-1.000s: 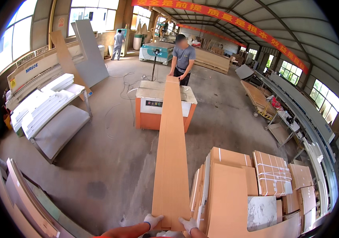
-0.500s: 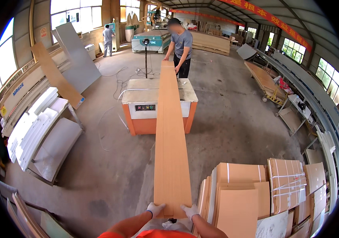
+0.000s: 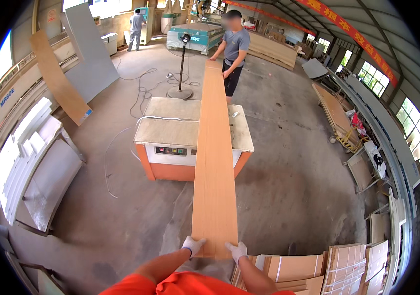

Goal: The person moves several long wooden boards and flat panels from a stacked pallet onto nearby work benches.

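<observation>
A long wood-grain board (image 3: 214, 172) stretches away from me across the top of an orange-and-white strapping machine (image 3: 168, 130). In white gloves, my left hand (image 3: 193, 245) and my right hand (image 3: 237, 250) grip its near end from either side, thumbs on the top face and the other fingers mostly hidden beneath. At the far end, a co-worker (image 3: 235, 42) in a grey shirt has both hands on the board. A white strap (image 3: 168, 118) runs over the machine top to the board's left edge. Whether several boards are stacked here, I cannot tell.
Strapped bundles of panels (image 3: 345, 270) stand at my lower right. On the left is a rack of white pieces (image 3: 28, 152). Behind the machine rises a black stand (image 3: 181, 73), with cables (image 3: 143, 93) on the floor. A loaded trolley (image 3: 335, 108) is at right.
The board has shifted away from me, its far end farther beyond the machine. The bundles at right now sit lower in view. Both my hands keep their grip.
</observation>
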Demonstrator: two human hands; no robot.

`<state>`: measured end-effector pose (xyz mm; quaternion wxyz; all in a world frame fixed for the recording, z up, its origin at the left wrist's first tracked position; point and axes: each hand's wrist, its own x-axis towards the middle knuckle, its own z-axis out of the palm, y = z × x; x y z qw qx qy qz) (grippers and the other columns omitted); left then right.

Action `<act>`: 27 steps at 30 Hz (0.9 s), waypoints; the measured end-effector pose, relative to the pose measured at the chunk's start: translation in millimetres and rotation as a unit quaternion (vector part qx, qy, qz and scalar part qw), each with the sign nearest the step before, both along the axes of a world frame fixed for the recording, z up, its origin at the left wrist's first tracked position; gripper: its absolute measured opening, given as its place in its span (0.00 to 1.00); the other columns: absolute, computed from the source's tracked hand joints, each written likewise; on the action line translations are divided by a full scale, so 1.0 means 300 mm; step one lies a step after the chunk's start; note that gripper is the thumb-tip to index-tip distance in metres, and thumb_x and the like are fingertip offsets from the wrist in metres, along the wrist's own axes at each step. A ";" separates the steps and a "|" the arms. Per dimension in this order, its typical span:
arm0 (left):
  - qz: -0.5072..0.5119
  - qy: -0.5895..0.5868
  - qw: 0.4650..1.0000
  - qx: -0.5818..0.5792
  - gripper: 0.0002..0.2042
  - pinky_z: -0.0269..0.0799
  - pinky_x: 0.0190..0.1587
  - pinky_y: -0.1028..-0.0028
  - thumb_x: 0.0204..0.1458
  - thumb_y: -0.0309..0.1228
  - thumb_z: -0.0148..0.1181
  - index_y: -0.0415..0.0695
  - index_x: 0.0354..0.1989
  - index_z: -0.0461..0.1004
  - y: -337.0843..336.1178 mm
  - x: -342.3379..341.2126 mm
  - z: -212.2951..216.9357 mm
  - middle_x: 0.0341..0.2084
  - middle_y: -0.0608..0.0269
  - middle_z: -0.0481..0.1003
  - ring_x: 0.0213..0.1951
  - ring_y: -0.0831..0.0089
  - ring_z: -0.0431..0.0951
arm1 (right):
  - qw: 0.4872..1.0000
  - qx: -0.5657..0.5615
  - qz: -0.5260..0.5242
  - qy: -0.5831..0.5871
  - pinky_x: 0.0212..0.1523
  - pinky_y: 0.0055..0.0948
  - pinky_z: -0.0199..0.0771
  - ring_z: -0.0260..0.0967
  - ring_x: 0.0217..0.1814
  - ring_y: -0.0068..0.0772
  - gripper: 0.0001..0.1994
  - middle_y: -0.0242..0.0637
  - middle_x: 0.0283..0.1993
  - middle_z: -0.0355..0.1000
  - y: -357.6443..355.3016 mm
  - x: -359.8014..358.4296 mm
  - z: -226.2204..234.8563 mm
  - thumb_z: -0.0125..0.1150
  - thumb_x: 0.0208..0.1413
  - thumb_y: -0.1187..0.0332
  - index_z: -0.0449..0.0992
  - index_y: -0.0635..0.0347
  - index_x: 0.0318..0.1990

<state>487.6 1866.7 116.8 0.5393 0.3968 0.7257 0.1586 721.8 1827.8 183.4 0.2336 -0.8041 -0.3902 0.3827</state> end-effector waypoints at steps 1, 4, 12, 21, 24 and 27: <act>0.000 -0.010 1.000 -0.004 0.40 0.77 0.56 0.59 0.48 0.52 0.75 0.28 0.58 0.70 0.103 0.014 0.034 0.53 0.39 0.79 0.55 0.50 0.81 | 0.999 -0.015 -0.013 0.034 0.51 0.40 0.78 0.79 0.51 0.48 0.32 0.55 0.52 0.80 0.066 0.046 -0.068 0.76 0.52 0.51 0.78 0.71 0.55; 0.011 0.001 1.000 0.001 0.42 0.77 0.57 0.59 0.47 0.53 0.75 0.27 0.59 0.69 0.419 0.006 0.048 0.54 0.37 0.78 0.55 0.48 0.81 | 0.969 -0.026 -0.084 0.229 0.36 0.43 0.81 0.78 0.38 0.45 0.23 0.49 0.45 0.78 0.328 0.109 -0.219 0.71 0.60 0.54 0.77 0.62 0.53; 0.028 0.005 0.999 0.034 0.41 0.78 0.56 0.60 0.47 0.53 0.75 0.28 0.57 0.71 1.146 0.027 -0.011 0.52 0.39 0.79 0.54 0.51 0.82 | 0.849 -0.186 -0.255 0.424 0.28 0.47 0.81 0.77 0.31 0.46 0.22 0.47 0.39 0.77 1.024 0.115 -0.302 0.65 0.64 0.49 0.75 0.61 0.50; -0.026 -0.012 0.999 0.039 0.32 0.78 0.52 0.62 0.54 0.52 0.68 0.32 0.52 0.78 1.675 -0.040 0.000 0.44 0.44 0.83 0.49 0.57 0.84 | 0.840 -0.181 -0.288 0.424 0.20 0.38 0.73 0.74 0.27 0.40 0.19 0.40 0.33 0.76 1.555 0.070 -0.216 0.62 0.67 0.48 0.76 0.55 0.48; -0.051 -0.078 0.995 0.018 0.25 0.77 0.50 0.64 0.56 0.49 0.66 0.36 0.46 0.83 1.835 -0.149 0.040 0.39 0.49 0.84 0.45 0.59 0.84 | 0.833 -0.166 -0.322 0.419 0.20 0.36 0.71 0.72 0.25 0.37 0.18 0.39 0.33 0.76 1.656 0.062 -0.213 0.62 0.67 0.48 0.76 0.55 0.46; 0.163 -0.064 0.975 0.135 0.20 0.77 0.43 0.66 0.60 0.37 0.67 0.33 0.54 0.80 2.070 -0.316 -0.009 0.40 0.55 0.85 0.41 0.71 0.81 | 0.835 -0.149 -0.370 0.380 0.21 0.35 0.69 0.70 0.24 0.34 0.17 0.37 0.32 0.75 1.793 0.054 -0.203 0.64 0.66 0.50 0.76 0.56 0.45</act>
